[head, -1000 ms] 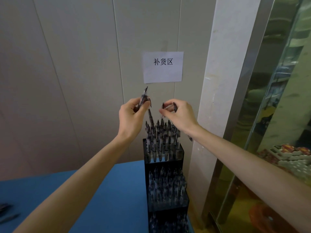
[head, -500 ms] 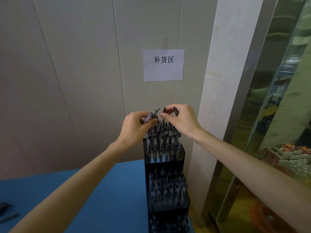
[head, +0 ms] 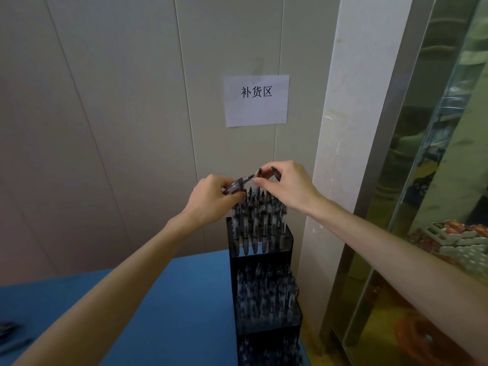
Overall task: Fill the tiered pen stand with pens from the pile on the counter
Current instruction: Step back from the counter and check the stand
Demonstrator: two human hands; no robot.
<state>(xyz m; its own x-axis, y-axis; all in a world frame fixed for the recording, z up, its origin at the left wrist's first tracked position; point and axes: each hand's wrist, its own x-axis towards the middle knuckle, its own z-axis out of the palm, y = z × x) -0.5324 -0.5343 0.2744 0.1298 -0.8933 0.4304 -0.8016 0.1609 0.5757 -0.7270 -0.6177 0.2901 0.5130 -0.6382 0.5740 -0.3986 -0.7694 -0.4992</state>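
A black tiered pen stand (head: 289,240) stands at the blue counter's right edge, with several dark pens upright in its top tier (head: 258,217) and in the tiers below. My left hand (head: 211,199) grips a clear dark pen (head: 239,184) that lies nearly level just above the top tier. My right hand (head: 290,184) hovers over the same tier and pinches dark pens (head: 274,172) between its fingertips. The two hands almost touch. A few loose pens (head: 10,336) lie blurred at the counter's far left.
The blue counter (head: 163,313) meets a grey panelled wall carrying a white paper sign (head: 255,100). A white pillar (head: 351,154) and a glass partition (head: 435,180) rise right of the stand. Packaged goods (head: 454,241) sit behind the glass.
My left hand has dropped from holding its pen up near the sign and tipped it almost level over the top tier. My right hand has lowered slightly toward the pen tops.
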